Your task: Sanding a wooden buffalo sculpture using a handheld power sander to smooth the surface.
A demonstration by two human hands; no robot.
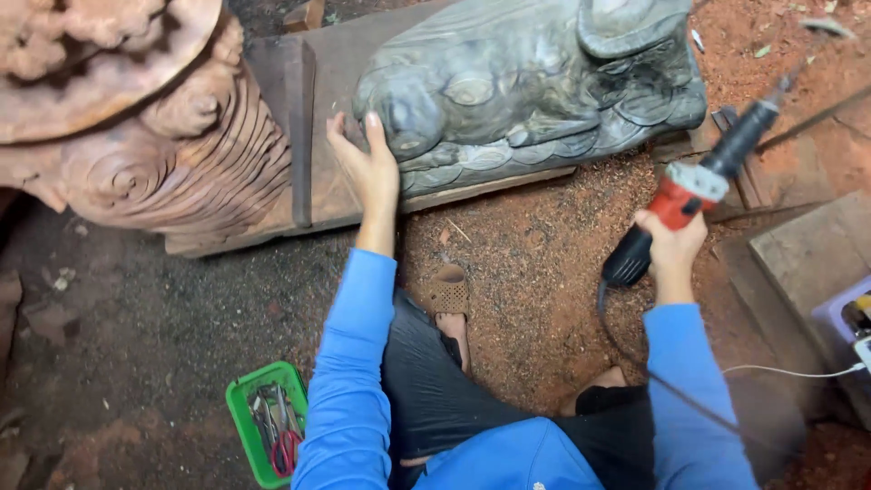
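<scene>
Lit by soft, even daylight, with no hard shadows and no single clear source. Faint sheen along the upper curves of the dark grey carved stone figure (535,82) at twelve o'clock. Dimmer over the dark ground at eight o'clock. Wide-angle bowing toward the edges, stretching the reddish-brown carved wooden sculpture (136,118) at ten o'clock. Slightly soft overall, fine sawdust grain smeared at three o'clock. Colours saturated, blue sleeves vivid.
</scene>
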